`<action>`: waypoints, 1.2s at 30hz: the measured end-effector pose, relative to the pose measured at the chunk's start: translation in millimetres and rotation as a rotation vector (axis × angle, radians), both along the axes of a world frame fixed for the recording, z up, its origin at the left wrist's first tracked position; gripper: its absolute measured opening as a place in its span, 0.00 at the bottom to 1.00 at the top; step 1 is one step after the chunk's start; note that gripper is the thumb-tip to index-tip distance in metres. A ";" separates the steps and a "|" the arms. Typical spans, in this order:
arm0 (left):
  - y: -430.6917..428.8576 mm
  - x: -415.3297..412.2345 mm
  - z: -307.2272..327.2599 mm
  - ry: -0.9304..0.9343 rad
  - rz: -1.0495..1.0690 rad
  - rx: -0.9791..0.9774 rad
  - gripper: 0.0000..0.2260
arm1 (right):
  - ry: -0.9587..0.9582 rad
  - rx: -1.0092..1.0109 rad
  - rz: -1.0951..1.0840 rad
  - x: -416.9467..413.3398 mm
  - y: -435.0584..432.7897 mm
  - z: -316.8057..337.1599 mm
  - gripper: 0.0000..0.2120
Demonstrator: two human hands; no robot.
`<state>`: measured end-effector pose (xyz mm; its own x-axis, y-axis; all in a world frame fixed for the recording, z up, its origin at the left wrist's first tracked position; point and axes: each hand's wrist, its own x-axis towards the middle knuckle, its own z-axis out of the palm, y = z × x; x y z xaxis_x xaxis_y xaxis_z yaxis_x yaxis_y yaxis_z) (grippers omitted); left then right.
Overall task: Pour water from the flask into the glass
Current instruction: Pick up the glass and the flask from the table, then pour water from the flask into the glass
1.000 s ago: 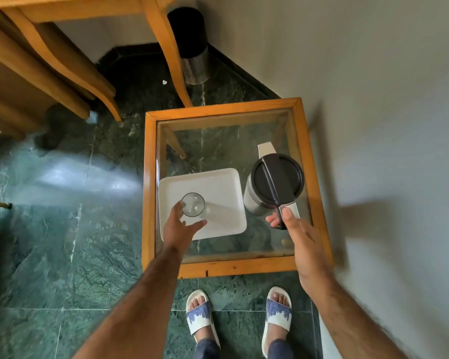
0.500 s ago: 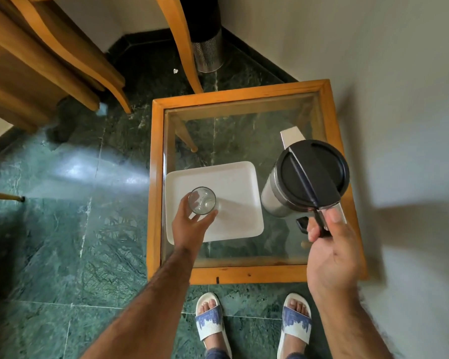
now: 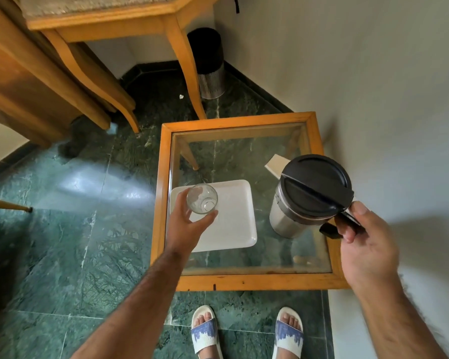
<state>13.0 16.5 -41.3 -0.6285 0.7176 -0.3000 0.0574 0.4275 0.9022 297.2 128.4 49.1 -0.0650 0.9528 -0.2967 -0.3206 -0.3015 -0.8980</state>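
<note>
A steel flask (image 3: 293, 211) with a black lid hangs above the right side of the glass-topped table (image 3: 244, 282). My right hand (image 3: 360, 237) is shut on its black handle, thumb on top. A clear empty glass (image 3: 202, 198) is held up over the left part of the white tray (image 3: 236, 218) by my left hand (image 3: 187, 224), whose fingers wrap its lower side. The flask stands upright, lid closed, about a hand's width to the right of the glass.
The small table has an orange wooden frame and stands against the white wall (image 3: 373, 86) on the right. A white card (image 3: 276, 165) lies behind the flask. A wooden chair (image 3: 130, 29) and a metal bin (image 3: 209, 63) stand farther back. My sandalled feet (image 3: 246, 330) are below.
My right hand took the flask's handle and lifted it off the table. My left hand closed on the glass and raised it off the tray.
</note>
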 end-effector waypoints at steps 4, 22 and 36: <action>5.4 7.9 57.3 0.012 -0.028 0.071 0.30 | -0.054 0.051 0.100 4.7 9.3 61.0 0.21; 5.6 30.7 285.4 0.068 -0.057 0.264 0.28 | -0.422 0.411 0.587 -35.5 42.0 319.4 0.31; -46.3 47.1 318.1 0.043 -0.014 0.207 0.28 | -0.801 0.418 1.052 -81.7 36.3 400.1 0.27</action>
<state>60.2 -29.7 276.8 -0.6267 0.7702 -0.1184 0.1021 0.2318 0.9674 215.5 164.7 449.2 -0.7498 0.5889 -0.3016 0.5275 0.2569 -0.8098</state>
